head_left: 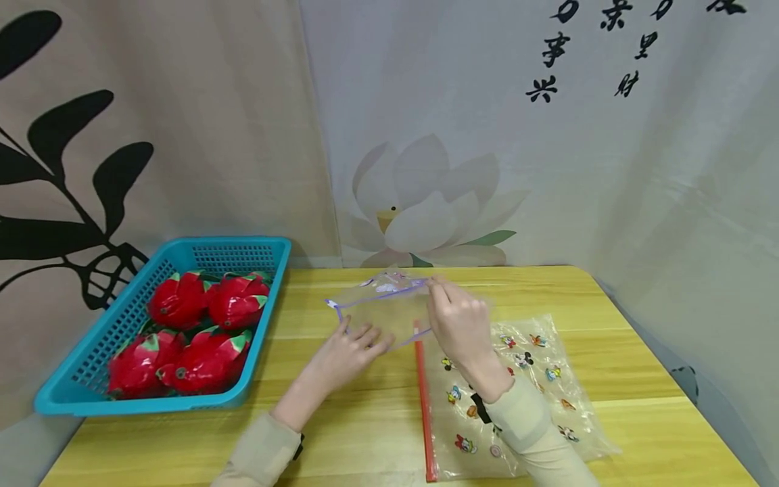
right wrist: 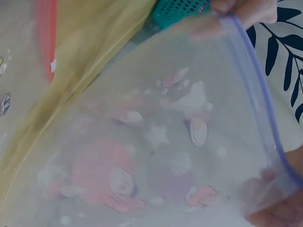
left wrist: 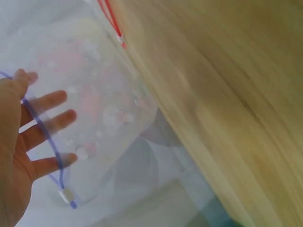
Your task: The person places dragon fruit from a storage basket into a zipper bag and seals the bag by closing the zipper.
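A translucent zip bag [head_left: 380, 314] with a purple slider strip is held above the table, its mouth parted. My right hand [head_left: 459, 321] grips the bag's edge at the right end of the mouth, fingers curled around it. At the near side, my left hand [head_left: 349, 352] has its fingers spread and fairly straight. In the left wrist view these fingers [left wrist: 52, 123] lie across the purple strip [left wrist: 45, 130], partly seen through the film. Pink and white prints show on the bag [right wrist: 156, 137] in the right wrist view.
At the left stands a blue plastic basket [head_left: 270, 277] with several red dragon fruits [head_left: 209, 362] in it. A second clear zip bag [head_left: 535, 358], red-stripped and printed with cartoon figures, lies flat under my right forearm. A printed curtain [head_left: 426, 81] hangs behind the wooden table [head_left: 365, 433].
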`<state>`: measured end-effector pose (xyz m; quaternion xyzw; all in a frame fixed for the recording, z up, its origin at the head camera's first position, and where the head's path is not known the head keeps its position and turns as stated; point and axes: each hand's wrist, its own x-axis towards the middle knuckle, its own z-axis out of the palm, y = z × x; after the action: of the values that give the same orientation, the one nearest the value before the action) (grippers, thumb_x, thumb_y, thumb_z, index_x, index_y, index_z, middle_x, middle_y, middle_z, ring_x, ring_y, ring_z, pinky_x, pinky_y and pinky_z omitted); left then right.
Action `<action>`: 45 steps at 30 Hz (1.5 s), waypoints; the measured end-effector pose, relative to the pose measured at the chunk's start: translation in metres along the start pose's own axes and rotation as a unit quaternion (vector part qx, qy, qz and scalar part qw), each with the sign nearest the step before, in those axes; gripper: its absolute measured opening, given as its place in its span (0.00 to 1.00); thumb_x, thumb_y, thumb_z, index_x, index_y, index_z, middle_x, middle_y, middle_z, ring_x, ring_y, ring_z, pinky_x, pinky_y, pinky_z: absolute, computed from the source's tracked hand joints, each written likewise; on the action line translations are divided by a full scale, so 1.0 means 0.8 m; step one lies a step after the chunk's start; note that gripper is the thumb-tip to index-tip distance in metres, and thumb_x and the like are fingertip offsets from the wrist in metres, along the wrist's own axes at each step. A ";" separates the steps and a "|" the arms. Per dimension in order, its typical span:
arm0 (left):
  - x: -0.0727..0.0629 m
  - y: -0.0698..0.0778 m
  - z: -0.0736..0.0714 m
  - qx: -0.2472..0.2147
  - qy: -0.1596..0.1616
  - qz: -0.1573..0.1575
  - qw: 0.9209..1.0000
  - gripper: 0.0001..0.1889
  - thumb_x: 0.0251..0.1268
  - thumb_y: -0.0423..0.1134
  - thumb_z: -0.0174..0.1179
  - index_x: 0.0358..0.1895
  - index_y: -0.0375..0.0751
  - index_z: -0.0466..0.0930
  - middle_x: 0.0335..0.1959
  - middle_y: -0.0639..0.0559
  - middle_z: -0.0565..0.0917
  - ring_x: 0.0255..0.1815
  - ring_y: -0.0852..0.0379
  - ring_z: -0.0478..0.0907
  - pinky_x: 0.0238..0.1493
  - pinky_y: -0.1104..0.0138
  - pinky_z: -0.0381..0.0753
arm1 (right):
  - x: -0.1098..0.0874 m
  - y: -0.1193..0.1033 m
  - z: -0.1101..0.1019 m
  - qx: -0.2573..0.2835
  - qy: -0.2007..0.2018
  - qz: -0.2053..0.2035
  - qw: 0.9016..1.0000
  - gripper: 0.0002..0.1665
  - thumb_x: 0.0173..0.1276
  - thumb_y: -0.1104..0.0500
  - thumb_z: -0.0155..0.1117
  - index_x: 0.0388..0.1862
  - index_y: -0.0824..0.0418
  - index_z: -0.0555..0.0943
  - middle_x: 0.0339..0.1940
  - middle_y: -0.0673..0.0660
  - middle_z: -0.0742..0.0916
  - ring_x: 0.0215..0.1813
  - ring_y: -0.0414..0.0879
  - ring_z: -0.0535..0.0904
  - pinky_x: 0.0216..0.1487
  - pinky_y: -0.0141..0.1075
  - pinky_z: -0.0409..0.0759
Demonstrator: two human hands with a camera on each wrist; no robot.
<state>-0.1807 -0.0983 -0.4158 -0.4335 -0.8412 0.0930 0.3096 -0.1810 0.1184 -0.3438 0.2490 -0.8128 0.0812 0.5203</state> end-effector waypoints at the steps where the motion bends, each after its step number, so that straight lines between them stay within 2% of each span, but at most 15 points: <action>1: 0.000 0.002 0.000 0.001 -0.010 -0.001 1.000 0.24 0.53 0.29 0.63 0.55 0.52 0.77 0.47 0.50 0.86 0.49 0.50 0.84 0.49 0.47 0.82 | 0.001 0.001 0.000 0.001 0.010 0.000 1.000 0.05 0.55 0.71 0.62 0.29 0.69 0.84 0.28 0.63 0.89 0.23 0.52 0.85 0.19 0.34 0.81; 4: -0.002 0.006 0.000 0.009 -0.034 -0.003 0.999 0.24 0.53 0.30 0.64 0.54 0.54 0.77 0.46 0.51 0.86 0.49 0.50 0.84 0.50 0.46 0.81 | 0.002 0.003 0.000 0.005 0.029 0.006 1.000 0.05 0.54 0.72 0.63 0.31 0.70 0.84 0.30 0.64 0.89 0.29 0.55 0.87 0.27 0.39 0.85; 8: -0.003 0.008 -0.001 0.025 -0.025 -0.006 0.999 0.23 0.53 0.32 0.65 0.53 0.55 0.77 0.44 0.51 0.87 0.48 0.51 0.85 0.51 0.46 0.81 | 0.002 0.002 -0.001 0.013 0.021 0.016 1.000 0.07 0.52 0.73 0.63 0.31 0.70 0.83 0.30 0.64 0.89 0.28 0.55 0.87 0.24 0.38 0.84; 12: -0.001 0.008 0.000 0.031 -0.003 -0.012 0.999 0.22 0.52 0.32 0.66 0.52 0.54 0.77 0.44 0.50 0.87 0.47 0.51 0.85 0.50 0.46 0.81 | 0.000 -0.001 0.000 0.007 -0.013 0.038 0.999 0.08 0.51 0.72 0.62 0.32 0.69 0.82 0.30 0.63 0.89 0.26 0.54 0.86 0.15 0.35 0.79; 16: -0.002 0.007 0.000 0.025 0.000 -0.020 0.999 0.23 0.53 0.32 0.65 0.53 0.55 0.77 0.45 0.50 0.87 0.47 0.50 0.85 0.50 0.45 0.81 | -0.006 -0.004 0.004 -0.009 -0.064 0.057 0.996 0.11 0.48 0.72 0.62 0.33 0.66 0.84 0.30 0.60 0.89 0.21 0.52 0.84 0.08 0.32 0.68; 21: -0.004 0.008 0.000 0.024 -0.005 -0.021 0.999 0.23 0.54 0.32 0.63 0.54 0.55 0.77 0.46 0.50 0.87 0.47 0.51 0.85 0.48 0.44 0.81 | -0.010 -0.005 0.008 0.006 -0.094 0.064 0.993 0.10 0.51 0.71 0.64 0.33 0.64 0.86 0.31 0.60 0.90 0.24 0.52 0.85 0.11 0.32 0.72; 25: -0.004 0.010 0.003 0.023 -0.005 -0.020 1.000 0.22 0.55 0.32 0.63 0.53 0.56 0.77 0.46 0.51 0.87 0.48 0.51 0.85 0.48 0.43 0.81 | -0.007 -0.004 0.008 0.030 -0.092 0.075 0.992 0.10 0.56 0.71 0.62 0.36 0.64 0.86 0.33 0.61 0.90 0.26 0.52 0.86 0.16 0.35 0.78; 28: -0.005 0.014 0.005 0.018 -0.017 -0.021 0.999 0.23 0.54 0.32 0.64 0.53 0.57 0.76 0.47 0.51 0.86 0.49 0.51 0.84 0.49 0.42 0.80 | -0.004 -0.002 0.008 0.047 -0.089 0.087 0.991 0.12 0.57 0.71 0.62 0.39 0.65 0.86 0.35 0.62 0.90 0.29 0.53 0.87 0.21 0.37 0.82; 34: -0.006 0.023 0.007 0.019 -0.082 -0.023 0.996 0.27 0.53 0.37 0.66 0.58 0.61 0.76 0.53 0.51 0.84 0.55 0.50 0.81 0.54 0.41 0.77 | -0.002 -0.001 0.008 0.066 -0.074 0.101 0.990 0.14 0.58 0.72 0.62 0.43 0.66 0.85 0.39 0.63 0.89 0.33 0.55 0.87 0.23 0.37 0.83; 37: -0.008 0.026 0.008 0.018 -0.102 -0.028 0.994 0.28 0.54 0.38 0.66 0.60 0.63 0.75 0.55 0.51 0.83 0.57 0.51 0.80 0.56 0.40 0.75 | -0.003 -0.002 0.009 0.070 -0.063 0.100 0.991 0.14 0.58 0.71 0.62 0.44 0.66 0.85 0.40 0.63 0.89 0.36 0.56 0.88 0.25 0.38 0.84; 45: -0.011 0.028 0.010 0.006 -0.107 -0.032 0.994 0.31 0.54 0.36 0.66 0.63 0.63 0.72 0.57 0.50 0.81 0.58 0.50 0.80 0.59 0.40 0.72 | -0.004 -0.002 0.008 0.088 -0.040 0.093 0.991 0.14 0.58 0.71 0.63 0.45 0.67 0.84 0.44 0.63 0.88 0.42 0.55 0.87 0.36 0.40 0.86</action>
<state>-0.1671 -0.0908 -0.4354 -0.3922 -0.8823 0.1342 0.2229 -0.1841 0.1153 -0.3498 0.2199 -0.8424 0.1907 0.4535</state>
